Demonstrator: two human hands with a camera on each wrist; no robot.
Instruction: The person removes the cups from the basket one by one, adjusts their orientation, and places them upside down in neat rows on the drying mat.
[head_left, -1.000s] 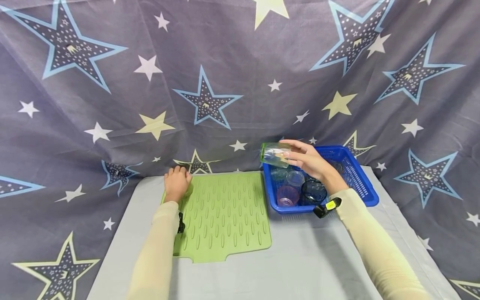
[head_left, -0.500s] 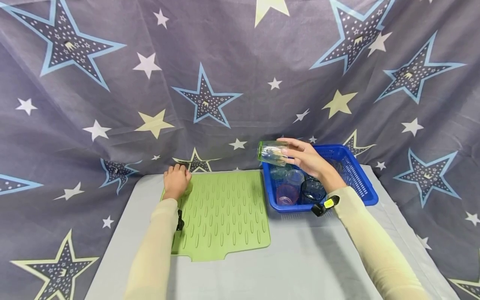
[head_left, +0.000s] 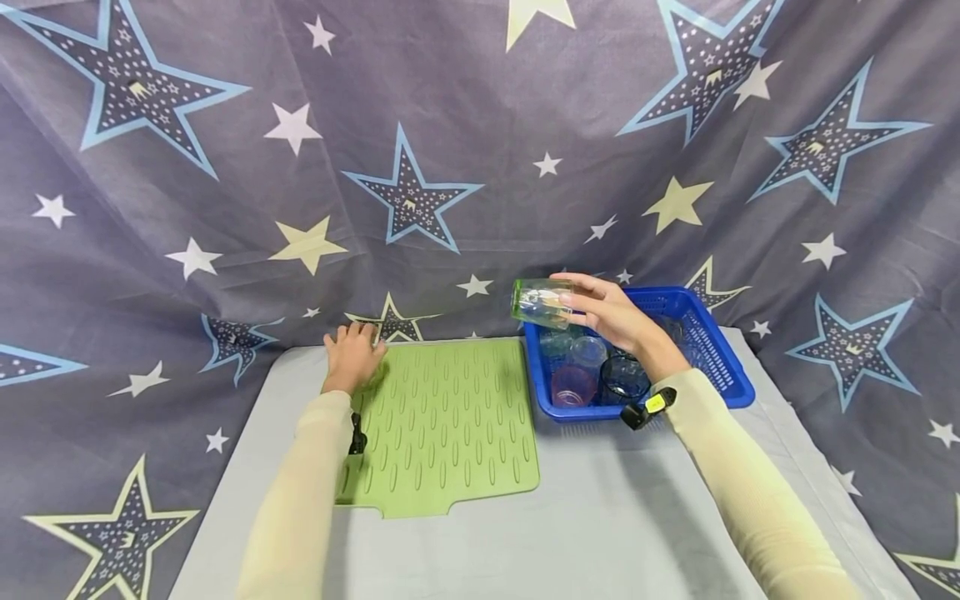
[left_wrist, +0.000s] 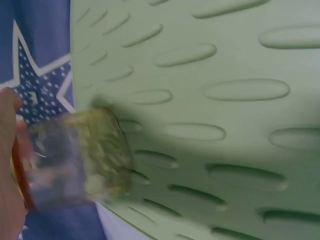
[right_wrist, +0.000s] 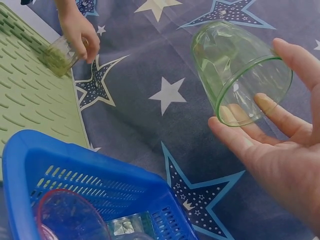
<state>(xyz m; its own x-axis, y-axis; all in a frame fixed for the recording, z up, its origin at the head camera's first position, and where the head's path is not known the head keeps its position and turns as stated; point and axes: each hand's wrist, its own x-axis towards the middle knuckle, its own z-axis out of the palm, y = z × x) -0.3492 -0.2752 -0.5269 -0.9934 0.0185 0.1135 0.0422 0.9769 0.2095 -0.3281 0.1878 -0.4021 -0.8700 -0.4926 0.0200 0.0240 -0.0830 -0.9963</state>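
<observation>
In the right wrist view, my right hand (right_wrist: 280, 135) holds a green-tinted clear glass (right_wrist: 220, 65) near its rim, between thumb and fingers. The glass (head_left: 542, 302) lies tilted on its side in the air, above the left part of the blue basket (head_left: 738, 392). At the far left corner of the green ribbed mat (head_left: 450, 417), my left hand (head_left: 352, 358) has its fingers spread. Right at that hand, a small clear tumbler (left_wrist: 75, 160) stands on the mat, blurred in the left wrist view. The head view hides the tumbler behind the hand.
Several glasses sit in the basket, among them a pink one (head_left: 573, 387) and a dark blue one (head_left: 625, 379). A star-patterned curtain (head_left: 480, 125) hangs behind the table. The white table surface (head_left: 480, 550) shows in front of the mat.
My left hand's fingers have gone from curled to spread out at the mat's corner. My right hand has moved slightly left and up, with the green glass still held.
</observation>
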